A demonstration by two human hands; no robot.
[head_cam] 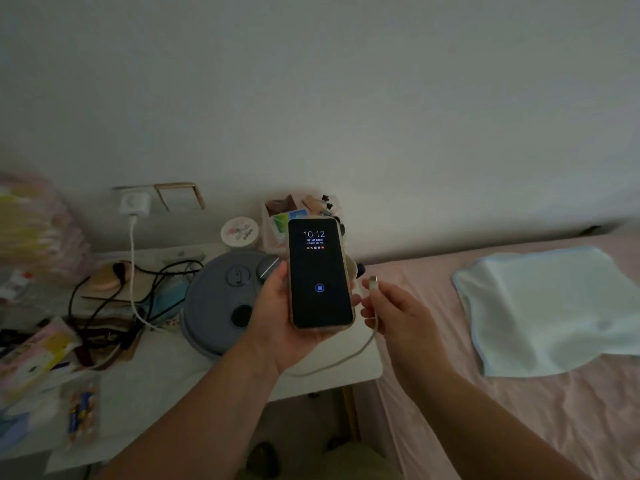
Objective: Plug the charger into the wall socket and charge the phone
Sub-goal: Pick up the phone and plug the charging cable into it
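Note:
My left hand [277,317] holds the phone [319,273] upright over the white table, its dark screen showing 10:12. My right hand [398,317] pinches the white cable's free plug [373,282], which points up just right of the phone and is apart from it. The white charger [134,203] sits in the wall socket [138,199] at the left. Its cable [133,271] drops to the table, runs under my left wrist and loops up to my right hand.
A grey round lidded container [214,299] stands left of the phone. Black cords, packets and clutter [104,296] cover the table's left side. A small box of items [298,209] stands by the wall. The pink bed [502,410] with a pale towel [547,306] lies right.

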